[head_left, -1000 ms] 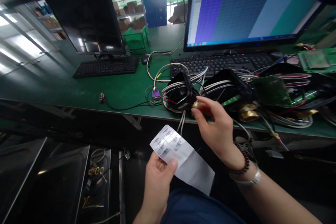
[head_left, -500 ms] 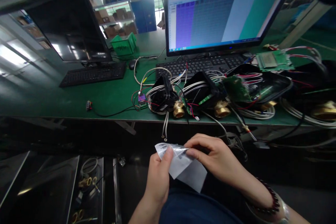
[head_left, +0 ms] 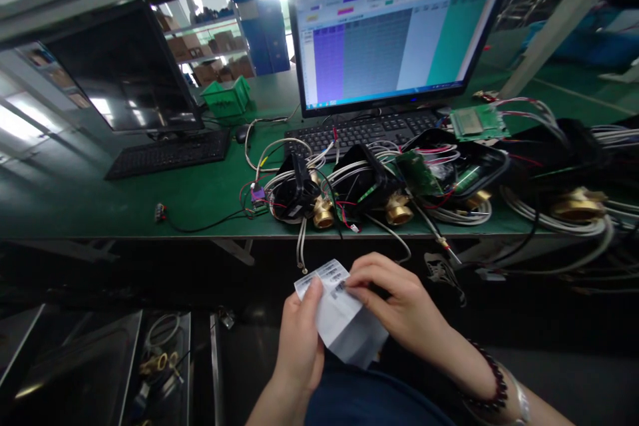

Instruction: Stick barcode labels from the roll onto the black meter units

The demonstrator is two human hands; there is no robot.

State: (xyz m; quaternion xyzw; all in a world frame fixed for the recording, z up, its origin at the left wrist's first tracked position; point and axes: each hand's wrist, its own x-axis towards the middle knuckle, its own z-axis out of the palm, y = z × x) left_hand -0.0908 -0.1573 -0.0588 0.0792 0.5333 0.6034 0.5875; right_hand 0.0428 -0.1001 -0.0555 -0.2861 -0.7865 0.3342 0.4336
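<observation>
The person's left hand (head_left: 301, 336) grips a white label sheet (head_left: 339, 313), and the right hand (head_left: 394, 293) touches its printed part. Beyond them, black housings with brass fittings (head_left: 323, 213) and coiled cables sit on the green counter (head_left: 200, 196), before a lit monitor (head_left: 384, 33).

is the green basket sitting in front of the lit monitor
No, the green basket stands on the table between the dark monitor and the lit monitor.
</observation>
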